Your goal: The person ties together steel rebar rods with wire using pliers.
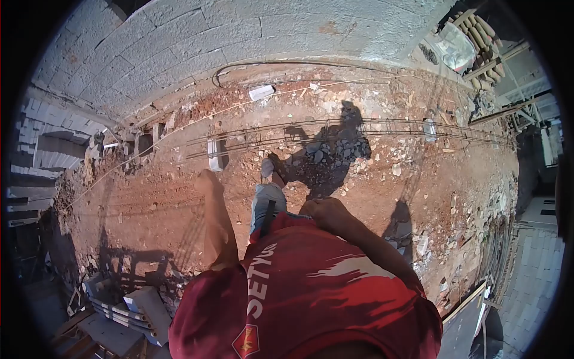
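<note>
My left hand (208, 183) hangs low over the reddish soil, its fingers curled in, with nothing showing in it. Just beyond it lies a pale block (215, 154), beside a long rebar cage (263, 134) that stretches across the ground. Close to my waist, my right hand (326, 212) is closed in a fist, and no object shows in it either. Below the hands appear my grey trouser leg (268, 200) and one shoe (266, 170).
A grey block wall (239, 36) runs along the far side. A taut string (191, 122) crosses before it. Rubble (326, 155) lies in my shadow, and another pale block (429, 130) sits by the cage. Stacked bags (478, 36) stand at the upper right.
</note>
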Tool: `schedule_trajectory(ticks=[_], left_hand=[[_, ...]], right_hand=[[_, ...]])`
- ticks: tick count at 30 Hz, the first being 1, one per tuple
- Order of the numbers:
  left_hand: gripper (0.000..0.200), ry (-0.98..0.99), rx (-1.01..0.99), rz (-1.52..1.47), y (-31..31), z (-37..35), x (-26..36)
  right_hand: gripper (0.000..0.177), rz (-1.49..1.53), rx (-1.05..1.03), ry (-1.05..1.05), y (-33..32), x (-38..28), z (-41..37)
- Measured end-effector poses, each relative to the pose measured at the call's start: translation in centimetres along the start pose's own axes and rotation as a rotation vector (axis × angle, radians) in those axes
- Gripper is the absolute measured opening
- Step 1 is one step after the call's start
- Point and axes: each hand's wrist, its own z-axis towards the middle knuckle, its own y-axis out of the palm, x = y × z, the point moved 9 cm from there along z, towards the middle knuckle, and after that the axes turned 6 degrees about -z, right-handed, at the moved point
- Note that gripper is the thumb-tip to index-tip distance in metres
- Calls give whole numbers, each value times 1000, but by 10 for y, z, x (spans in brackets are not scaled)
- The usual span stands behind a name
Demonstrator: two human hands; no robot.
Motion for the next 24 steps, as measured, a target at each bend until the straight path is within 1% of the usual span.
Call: schedule_trajectory(ticks=[1, 2, 4, 5, 6, 7, 8, 9, 11, 12, 13, 14, 15, 16, 17, 18, 19, 20, 21, 22, 23, 24], left_hand=[[47, 51, 49, 340, 13, -5, 6], [58, 462, 187, 450, 25, -36, 42], [82, 1069, 39, 541, 62, -133, 97], [85, 1139, -251, 519, 95, -161, 101], [67, 1231, -610, 433, 126, -189, 100], [53, 1223, -1013, 337, 152, -218, 94], [36, 886, -1428, 365, 179, -225, 73], [36, 863, -1410, 353, 189, -217, 81], [35, 1063, -1155, 232, 190, -199, 115], [40, 1071, -1140, 280, 198, -189, 127], [40, 1039, -1137, 290, 210, -173, 133], [37, 1049, -1196, 400, 226, -164, 131], [35, 1068, -1253, 509, 237, -156, 130], [35, 1056, -1245, 510, 244, -146, 136], [30, 1059, -1238, 397, 246, -140, 150], [26, 1062, -1239, 285, 246, -136, 164], [23, 1052, -1251, 173, 241, -135, 174], [18, 1125, -1203, 368, 248, -125, 194], [18, 1108, -1223, 371, 265, -108, 188], [19, 1148, -1152, 450, 284, -84, 177], [19, 1194, -1064, 524, 296, -65, 176], [19, 1197, -1058, 522, 300, -54, 182]], right_hand=[[19, -94, 80, 52, -6, 16, 2], [19, -99, 79, 56, -6, 30, 7], [23, -171, 122, 108, -9, 56, 17], [23, -161, 98, 113, -10, 63, 28], [25, -165, 108, 92, -17, 68, 41], [26, -174, 119, 64, -25, 71, 54], [26, -171, 235, 47, -46, 76, 65], [26, -171, 214, 23, -56, 85, 79], [19, -69, 268, 354, -79, 132, 91], [12, -61, 181, 383, -72, 142, 102], [12, -48, 154, 373, -68, 143, 111], [14, 370, -52, 227, -46, 129, 123], [16, 779, -252, 75, -47, 100, 140], [22, 917, -269, 169, -72, 99, 146], [22, 918, -279, 165, -81, 112, 156], [22, 1141, 17, 403, -101, 161, 157], [22, 1339, 330, 659, -111, 204, 141], [22, 1006, 366, 800, -120, 233, 131], [21, 665, 387, 914, -128, 251, 123], [18, 354, 335, 843, -124, 244, 125], [15, 253, 58, 632, -105, 219, 138], [14, 330, -70, 383, -89, 184, 142]])
